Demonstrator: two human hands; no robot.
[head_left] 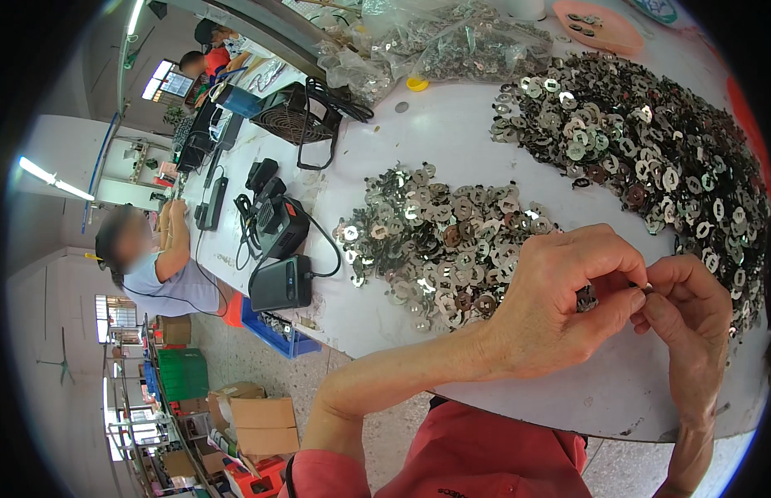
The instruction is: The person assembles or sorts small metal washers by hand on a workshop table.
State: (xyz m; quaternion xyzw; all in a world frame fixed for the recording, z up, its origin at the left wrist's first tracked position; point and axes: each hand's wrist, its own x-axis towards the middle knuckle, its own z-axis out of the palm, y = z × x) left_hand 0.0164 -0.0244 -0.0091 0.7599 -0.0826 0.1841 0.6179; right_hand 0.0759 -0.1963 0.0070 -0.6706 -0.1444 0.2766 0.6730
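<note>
Left hand (pixel 564 303) and right hand (pixel 691 309), each grip narrow, pinch a small dark piece (pixel 648 289).

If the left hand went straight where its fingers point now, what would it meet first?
The left hand would probably meet the right hand first; a small dark part shows between them, though depth is unclear.

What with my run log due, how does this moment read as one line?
left hand: pinching small dark part; right hand: pinching same part; metal pieces: two piles, white table
</note>
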